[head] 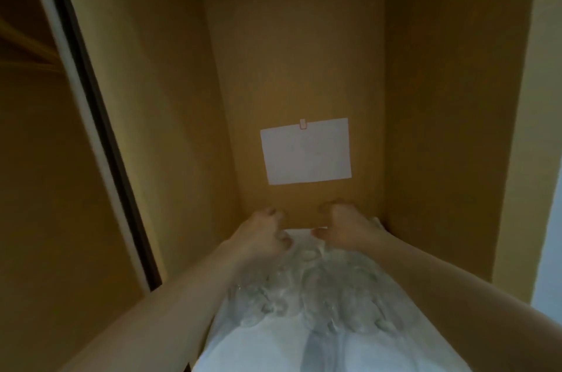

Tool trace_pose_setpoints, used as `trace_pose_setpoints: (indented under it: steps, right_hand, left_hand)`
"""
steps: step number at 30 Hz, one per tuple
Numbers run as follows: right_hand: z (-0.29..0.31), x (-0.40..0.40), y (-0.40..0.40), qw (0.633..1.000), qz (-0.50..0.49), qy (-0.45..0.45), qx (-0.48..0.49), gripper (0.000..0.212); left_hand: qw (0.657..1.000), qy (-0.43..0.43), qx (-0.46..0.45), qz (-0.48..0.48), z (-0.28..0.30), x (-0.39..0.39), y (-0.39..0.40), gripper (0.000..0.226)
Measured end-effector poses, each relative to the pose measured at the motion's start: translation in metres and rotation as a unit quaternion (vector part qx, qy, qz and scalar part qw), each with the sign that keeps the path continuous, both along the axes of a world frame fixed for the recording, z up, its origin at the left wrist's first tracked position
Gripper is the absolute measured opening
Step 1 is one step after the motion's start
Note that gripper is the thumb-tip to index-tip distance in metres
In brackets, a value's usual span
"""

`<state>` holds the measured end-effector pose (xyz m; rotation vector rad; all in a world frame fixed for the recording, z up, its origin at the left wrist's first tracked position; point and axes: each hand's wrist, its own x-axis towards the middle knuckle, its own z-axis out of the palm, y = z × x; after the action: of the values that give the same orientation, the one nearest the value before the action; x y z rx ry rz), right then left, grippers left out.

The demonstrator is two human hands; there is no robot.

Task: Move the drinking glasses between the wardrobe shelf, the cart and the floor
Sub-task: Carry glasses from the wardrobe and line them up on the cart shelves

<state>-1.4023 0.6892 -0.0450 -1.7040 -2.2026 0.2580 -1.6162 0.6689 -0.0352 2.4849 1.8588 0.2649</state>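
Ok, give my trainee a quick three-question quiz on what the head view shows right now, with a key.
1. True or false: the sheet of white paper lies flat on the shelf.
2. Multiple choice: the drinking glasses stand A) on the white-lined shelf between the forearms, B) on the floor, C) on a cart.
3. Short answer: where do the left hand and right hand sit relative to the glasses?

Key
1. False. It hangs on the wardrobe's back wall, fixed at its top edge.
2. A.
3. Both reach past the front glasses to the far end of the cluster, fingers curled; blur hides whether either grips a glass.
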Motion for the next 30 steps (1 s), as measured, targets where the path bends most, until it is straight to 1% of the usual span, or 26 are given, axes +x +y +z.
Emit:
trace_pose_setpoints:
  steps: [3,6,8,15,16,19,21,24,26,27,29,30]
  right_hand:
    - [-0.001,0.021,0.043,0.999,-0.044,0.013,-0.006,0.062]
    - [-0.011,0.043,0.081,0.996,-0.085,0.008,-0.01,0.058]
    - [-0.022,0.053,0.102,0.994,-0.106,0.015,-0.027,0.055]
    - [-0.066,0.079,0.154,0.985,-0.138,-0.002,-0.102,0.051]
    - [-0.071,0.082,0.158,0.983,-0.141,0.001,-0.12,0.052]
    - [-0.083,0.088,0.169,0.974,-0.141,-0.008,-0.179,0.068]
    - [-0.087,0.091,0.177,0.969,-0.131,-0.017,-0.208,0.07]
    - [-0.084,0.091,0.185,0.964,-0.117,-0.049,-0.232,0.06]
    - [-0.08,0.09,0.185,0.965,-0.118,-0.064,-0.223,0.056]
    - [-0.078,0.088,0.184,0.967,-0.111,-0.076,-0.215,0.05]
    - [-0.077,0.085,0.182,0.967,-0.101,-0.1,-0.211,0.042]
    - [-0.077,0.082,0.184,0.965,-0.098,-0.114,-0.216,0.041]
  left_hand:
    - [0.999,-0.032,0.003,-0.016,-0.006,0.016,0.047,0.071]
    - [0.998,-0.043,-0.035,-0.022,-0.023,0.035,0.091,0.075]
    - [0.996,-0.058,-0.063,-0.024,-0.036,0.046,0.117,0.076]
    - [0.992,-0.044,-0.101,-0.054,-0.071,0.085,0.187,0.072]
    - [0.992,-0.049,-0.105,-0.056,-0.075,0.09,0.193,0.07]
    - [0.988,-0.051,-0.133,-0.066,-0.085,0.106,0.211,0.068]
    - [0.985,-0.044,-0.151,-0.075,-0.089,0.117,0.224,0.069]
    - [0.978,-0.049,-0.189,-0.076,-0.093,0.131,0.242,0.078]
    - [0.968,-0.039,-0.239,-0.072,-0.097,0.142,0.253,0.089]
    - [0.963,-0.022,-0.262,-0.066,-0.098,0.147,0.255,0.092]
    - [0.951,0.002,-0.305,-0.051,-0.099,0.158,0.261,0.093]
    - [0.945,-0.003,-0.324,-0.042,-0.1,0.163,0.264,0.093]
